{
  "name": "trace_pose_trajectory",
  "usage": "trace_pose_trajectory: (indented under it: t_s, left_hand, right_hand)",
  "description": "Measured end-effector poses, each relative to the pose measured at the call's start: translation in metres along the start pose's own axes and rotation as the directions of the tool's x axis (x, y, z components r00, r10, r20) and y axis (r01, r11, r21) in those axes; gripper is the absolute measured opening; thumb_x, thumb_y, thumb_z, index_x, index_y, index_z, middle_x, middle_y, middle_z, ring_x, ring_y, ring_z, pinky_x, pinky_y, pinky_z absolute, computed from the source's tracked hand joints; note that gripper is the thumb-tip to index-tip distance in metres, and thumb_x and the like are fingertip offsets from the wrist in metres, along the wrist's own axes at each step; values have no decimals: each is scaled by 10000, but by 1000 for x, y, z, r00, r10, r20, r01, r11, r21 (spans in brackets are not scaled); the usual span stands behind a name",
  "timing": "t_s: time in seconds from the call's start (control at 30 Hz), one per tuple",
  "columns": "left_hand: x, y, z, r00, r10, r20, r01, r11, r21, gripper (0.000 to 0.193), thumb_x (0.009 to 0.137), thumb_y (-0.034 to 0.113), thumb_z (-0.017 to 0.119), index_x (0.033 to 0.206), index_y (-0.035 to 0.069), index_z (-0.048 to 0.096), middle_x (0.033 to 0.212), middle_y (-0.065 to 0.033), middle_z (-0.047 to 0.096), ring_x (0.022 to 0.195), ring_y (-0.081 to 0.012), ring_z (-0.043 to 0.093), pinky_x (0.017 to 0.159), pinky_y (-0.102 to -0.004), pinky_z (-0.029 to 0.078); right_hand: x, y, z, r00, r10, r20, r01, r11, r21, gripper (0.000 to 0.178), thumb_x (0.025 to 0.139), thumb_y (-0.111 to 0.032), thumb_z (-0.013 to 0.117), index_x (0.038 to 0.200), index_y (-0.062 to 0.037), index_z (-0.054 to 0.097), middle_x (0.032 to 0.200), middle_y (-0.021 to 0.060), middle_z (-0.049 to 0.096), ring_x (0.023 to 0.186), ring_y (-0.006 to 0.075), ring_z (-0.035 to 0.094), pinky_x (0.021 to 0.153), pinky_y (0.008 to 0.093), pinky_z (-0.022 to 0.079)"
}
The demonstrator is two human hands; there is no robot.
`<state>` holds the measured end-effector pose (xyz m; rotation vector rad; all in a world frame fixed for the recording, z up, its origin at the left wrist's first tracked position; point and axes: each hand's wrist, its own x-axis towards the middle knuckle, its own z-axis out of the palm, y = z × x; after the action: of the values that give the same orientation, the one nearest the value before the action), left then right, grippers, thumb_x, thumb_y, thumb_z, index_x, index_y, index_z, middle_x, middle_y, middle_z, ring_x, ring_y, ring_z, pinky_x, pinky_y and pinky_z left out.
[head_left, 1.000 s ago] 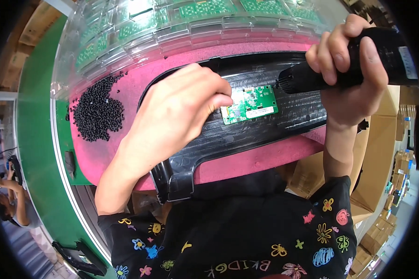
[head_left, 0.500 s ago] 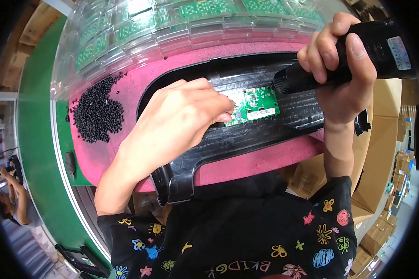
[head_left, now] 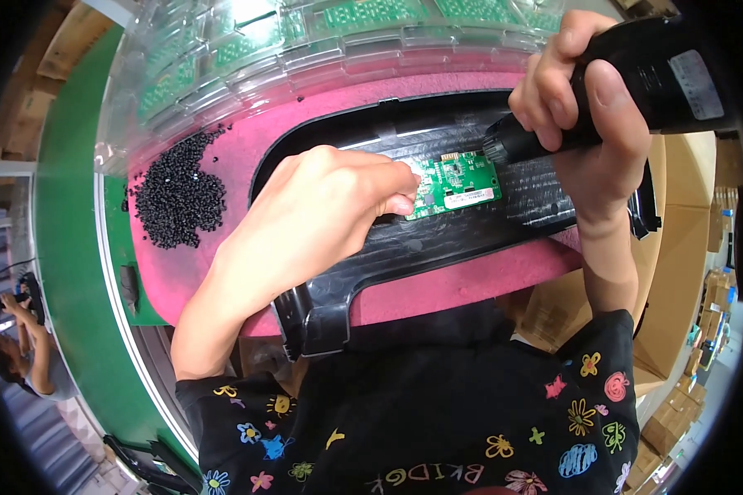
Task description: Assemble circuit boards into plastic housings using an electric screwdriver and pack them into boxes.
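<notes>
A green circuit board (head_left: 458, 185) with a white label strip lies inside a long black plastic housing (head_left: 371, 256). My left hand (head_left: 326, 202) is closed at the board's left end, thumb and fingertips pinched there and covering that end. In my right hand (head_left: 603, 124) is a black power screwdriver (head_left: 648, 78), the fingers wrapped round its body. Its ribbed nose points left and down, close to the board's upper right corner. Whether the bit touches a screw there cannot be made out.
Under the housing is a pink mat (head_left: 462, 285) on a green table (head_left: 70, 223). A heap of small black screws (head_left: 177, 198) lies left of the housing. Clear plastic trays (head_left: 264, 74) of green boards stand at the back. A cardboard box (head_left: 677, 264) is at right; another person (head_left: 29, 346) is far left.
The view has shifted slightly. My right hand and the screwdriver sit a little further left and higher in the picture, with the nose still by the board's corner. My left hand stays on the board.
</notes>
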<state>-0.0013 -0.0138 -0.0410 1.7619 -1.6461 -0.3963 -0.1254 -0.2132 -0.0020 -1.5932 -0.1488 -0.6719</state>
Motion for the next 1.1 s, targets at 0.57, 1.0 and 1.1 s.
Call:
trace_pose_trajectory:
  t_s: [0.57,1.0,1.1]
  left_hand:
    - [-2,6,-14,951,-132,-280,41,951,-308,65,871,34,714,904,-21,720,844,-80,753,728,-137,716,666,-254,560]
    - [4,2,-3,920,191,-343,-232,969,-81,142,782,10,769,901,-22,699,786,-113,709,642,-217,673,574,-287,510]
    - [4,-3,-2,889,178,-421,-223,973,-60,118,787,16,766,890,-13,716,760,-111,705,609,-201,665,572,-286,511]
  right_hand:
    - [-8,-40,47,975,-103,-199,194,831,521,385,885,-343,655,1071,-82,441,715,-55,506,544,46,492,607,220,407]
    - [6,-43,22,975,-199,95,146,905,400,398,887,-350,657,1094,-82,448,724,-55,509,551,50,489,613,230,403]
    - [11,-41,19,963,-213,164,140,919,369,401,888,-352,658,1100,-82,450,727,-54,510,553,51,489,614,233,402]
